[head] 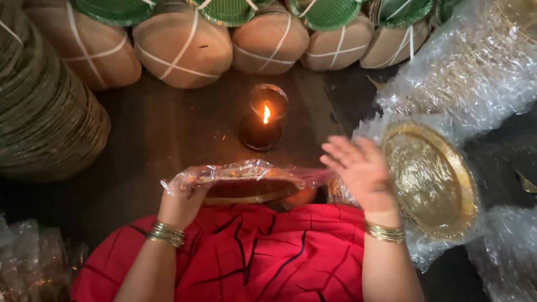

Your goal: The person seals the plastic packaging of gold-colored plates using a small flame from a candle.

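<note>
Clenched around one end of a plastic-wrapped stack of plates, the left hand holds it just above the lap, over a red cloth with dark lines. Its fingers are buried in the crinkled clear wrap, so exactly how they close is hard to make out. The right hand is spread with fingers splayed and blurred by motion; it seems to hold nothing, though its palm side is turned away and the twisted tail of the wrap reaches toward it. The stack is seen nearly edge-on, its long axis running left to right across the body, the flat faces pointing up and down. Only a brown rim shows through the film. Beyond it, on the dark floor, a small lit oil lamp stands well apart. A gold plate lies tilted in loose plastic just beside the right hand. Brown tied bundles line the far edge, cut off at the top, with green plates above them.
</note>
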